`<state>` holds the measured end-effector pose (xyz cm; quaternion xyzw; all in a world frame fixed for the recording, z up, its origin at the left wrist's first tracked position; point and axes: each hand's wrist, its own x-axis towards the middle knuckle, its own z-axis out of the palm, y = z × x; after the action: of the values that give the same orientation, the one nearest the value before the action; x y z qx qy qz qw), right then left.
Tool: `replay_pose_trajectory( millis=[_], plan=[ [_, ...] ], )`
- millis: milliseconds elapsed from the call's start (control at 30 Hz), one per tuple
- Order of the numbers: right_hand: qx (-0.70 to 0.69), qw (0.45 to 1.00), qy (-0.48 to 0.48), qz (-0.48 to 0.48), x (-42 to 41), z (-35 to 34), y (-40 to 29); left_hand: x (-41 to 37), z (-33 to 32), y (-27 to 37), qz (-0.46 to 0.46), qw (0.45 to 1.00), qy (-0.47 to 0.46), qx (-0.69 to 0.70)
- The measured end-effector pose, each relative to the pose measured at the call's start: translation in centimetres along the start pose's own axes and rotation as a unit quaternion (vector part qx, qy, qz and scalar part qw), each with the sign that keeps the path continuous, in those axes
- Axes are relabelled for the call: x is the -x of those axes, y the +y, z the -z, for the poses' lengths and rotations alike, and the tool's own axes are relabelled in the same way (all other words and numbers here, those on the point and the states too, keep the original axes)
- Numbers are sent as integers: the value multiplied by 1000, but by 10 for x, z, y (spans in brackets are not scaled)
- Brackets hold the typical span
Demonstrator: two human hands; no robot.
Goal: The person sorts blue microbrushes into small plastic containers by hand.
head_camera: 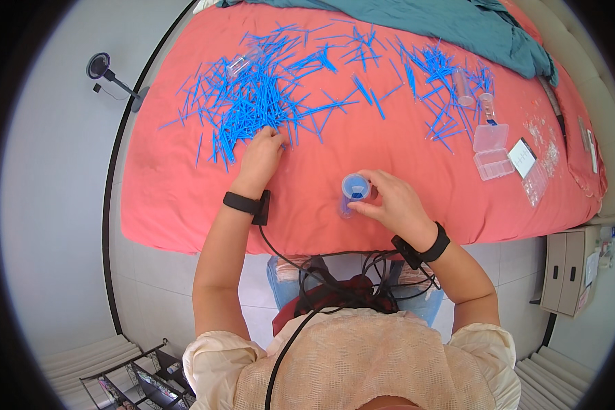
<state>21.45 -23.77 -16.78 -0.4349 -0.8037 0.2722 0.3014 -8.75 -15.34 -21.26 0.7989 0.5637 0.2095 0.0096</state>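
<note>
My left hand (262,154) rests at the near edge of a large heap of thin blue plastic sticks (259,105), which look like micro applicator brushes. Its fingertips touch the heap and bend down; whether they pinch a stick is hidden. In my right hand (397,202) is a small clear plastic cylinder (356,187), held between thumb and fingers around its round top. Blue shows through its wall. It is over the near middle of the bed, right of the heap. Another clear cylinder (239,65) lies on the heap's far part.
More blue sticks (435,64) lie scattered at the far right beside clear tubes (462,87). Near them are an open clear plastic box (492,159), a white card (523,156) and small clear bits (551,154). A teal cloth (441,31) covers the far edge. Black cables (333,282) run from my wrists across my lap.
</note>
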Motion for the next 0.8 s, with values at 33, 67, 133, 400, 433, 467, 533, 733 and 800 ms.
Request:
replay_pose_trajectory(
  millis=[33,67,133,400,433,467,533,733,800],
  plan=[
    [-1,1000,-1,-1,0,0,0,0,-1,-1,3,1000,-4,-2],
    [1,1000,0,0,0,0,1,0,-2,-2,6,1000,-8,-4],
    [6,1000,3,2,0,0,2,-1,-4,-2,16,1000,-16,-17],
    [-10,1000,-16,-25,0,2,-3,-2,-6,-7,6,999,-27,-39],
    [-7,999,-17,-27,1,2,-2,-1,-6,-7,-4,999,-12,-34],
    [-7,1000,-14,-24,0,2,-2,-1,-6,-7,-14,999,3,-29],
    [-7,1000,-8,-19,0,1,-3,0,-4,-6,7,1000,-16,-7],
    [-21,1000,-4,-19,-1,1,-4,-1,16,12,30,992,30,118],
    [-18,1000,-4,-18,-1,2,-4,-1,33,35,38,973,82,212]
  ],
)
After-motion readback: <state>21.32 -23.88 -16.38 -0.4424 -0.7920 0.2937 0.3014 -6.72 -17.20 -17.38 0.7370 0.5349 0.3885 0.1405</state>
